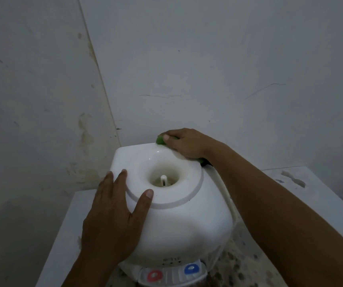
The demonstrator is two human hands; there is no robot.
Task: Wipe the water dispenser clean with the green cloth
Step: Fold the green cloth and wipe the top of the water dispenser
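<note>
The white water dispenser [185, 222] stands in front of me, seen from above, with its round bottle well and a small white spike in the middle. My left hand [114, 216] lies flat on the top's left front, fingers spread over the raised ring. My right hand [184, 143] presses the green cloth [159, 140] onto the dispenser's back edge near the wall. Most of the cloth is hidden under that hand; a green corner shows at the fingertips and another bit at the wrist.
The dispenser sits on a white table [67, 230] in a corner of stained white walls [42, 100]. A red tap [154, 275] and a blue tap [191, 269] show at the dispenser's front. A speckled surface [249, 266] lies to the right.
</note>
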